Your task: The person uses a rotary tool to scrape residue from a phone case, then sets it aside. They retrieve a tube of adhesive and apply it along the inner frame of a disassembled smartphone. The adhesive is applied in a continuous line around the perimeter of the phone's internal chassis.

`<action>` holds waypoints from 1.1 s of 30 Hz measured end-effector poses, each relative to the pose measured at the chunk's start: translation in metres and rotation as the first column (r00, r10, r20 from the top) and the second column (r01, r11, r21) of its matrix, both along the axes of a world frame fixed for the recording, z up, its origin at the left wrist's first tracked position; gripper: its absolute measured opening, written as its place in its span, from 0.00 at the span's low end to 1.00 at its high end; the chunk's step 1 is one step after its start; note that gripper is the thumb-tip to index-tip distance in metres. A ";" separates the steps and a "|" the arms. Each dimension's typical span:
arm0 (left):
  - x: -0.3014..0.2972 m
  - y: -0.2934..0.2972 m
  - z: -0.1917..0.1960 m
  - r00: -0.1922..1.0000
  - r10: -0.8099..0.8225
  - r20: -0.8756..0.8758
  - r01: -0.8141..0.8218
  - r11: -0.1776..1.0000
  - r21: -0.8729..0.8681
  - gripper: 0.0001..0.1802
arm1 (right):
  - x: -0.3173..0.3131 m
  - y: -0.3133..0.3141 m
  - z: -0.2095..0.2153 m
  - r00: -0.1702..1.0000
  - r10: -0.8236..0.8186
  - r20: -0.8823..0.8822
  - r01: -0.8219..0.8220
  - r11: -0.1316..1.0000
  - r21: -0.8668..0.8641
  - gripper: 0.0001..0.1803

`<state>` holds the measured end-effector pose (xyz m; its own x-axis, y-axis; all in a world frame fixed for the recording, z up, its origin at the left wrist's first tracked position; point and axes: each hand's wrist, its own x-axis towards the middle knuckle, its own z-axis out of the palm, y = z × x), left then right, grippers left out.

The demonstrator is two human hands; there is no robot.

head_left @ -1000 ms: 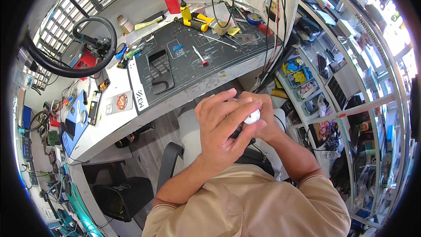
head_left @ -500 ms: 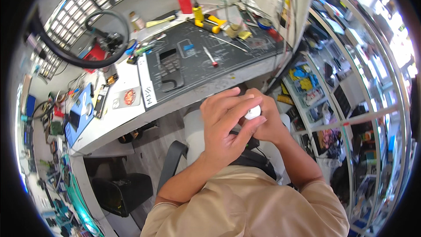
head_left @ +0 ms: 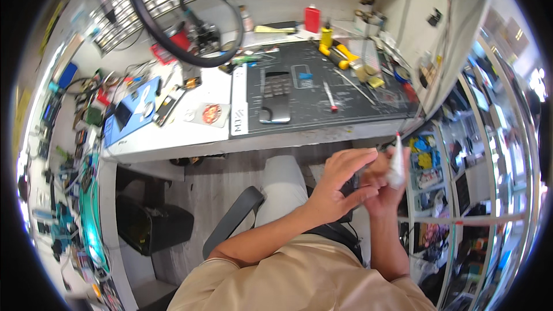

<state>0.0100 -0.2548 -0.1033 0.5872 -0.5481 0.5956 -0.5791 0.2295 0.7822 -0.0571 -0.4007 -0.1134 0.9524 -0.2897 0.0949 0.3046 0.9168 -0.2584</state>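
My right hand (head_left: 381, 196) holds a slim white tube (head_left: 397, 164) with a small red tip, which points up toward the bench. Motion blurs both this hand and the tube. Close beside it on the left, my left hand (head_left: 337, 187) has its thumb and fingers apart, with nothing seen between them. Both hands are over my lap, in front of the bench's edge. On the black work mat (head_left: 299, 118) lies a dark phone (head_left: 276, 101) with its inner parts showing. A thin white tool with a red end (head_left: 330, 97) lies to its right.
The bench edge (head_left: 201, 148) runs in front of me. A yellow-and-black tool (head_left: 338, 56) and a red bottle (head_left: 312, 20) stand toward the back. A magnifier ring (head_left: 239, 29) hangs over the left side. Crowded glass shelves (head_left: 461, 219) rise at my right; a chair armrest (head_left: 242, 213) is at my left.
My hands have parted, and my right hand has swung the tube out to the right, so its length and red tip now show. The view has shifted, moving the bench rightward in the picture.
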 end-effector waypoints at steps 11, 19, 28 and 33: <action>0.141 0.193 -0.002 0.657 0.750 0.074 -0.729 0.607 0.318 0.13 | 0.015 -0.038 0.017 0.848 -0.426 -0.314 0.167 0.779 -0.604 0.23; 0.188 0.205 0.039 0.823 0.456 0.337 -0.563 0.583 0.585 0.14 | 0.053 -0.016 0.006 0.970 -0.122 -0.212 -0.035 0.788 -0.614 0.17; 0.168 0.043 0.001 0.677 0.530 0.510 -0.686 0.205 0.698 0.39 | 0.087 0.012 0.016 0.952 -0.131 -0.276 -0.062 0.801 -0.596 0.11; 0.177 0.025 0.013 0.686 0.585 0.434 -0.574 0.068 0.816 0.44 | 0.090 0.007 0.013 0.964 -0.082 -0.252 -0.074 0.829 -0.555 0.11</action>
<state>0.1871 -0.2298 -0.0905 0.9839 -0.1754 0.0346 -0.1785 -0.9555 0.2349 0.0327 -0.3932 -0.1006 0.9640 -0.2660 -0.0041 0.1599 0.5914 -0.7904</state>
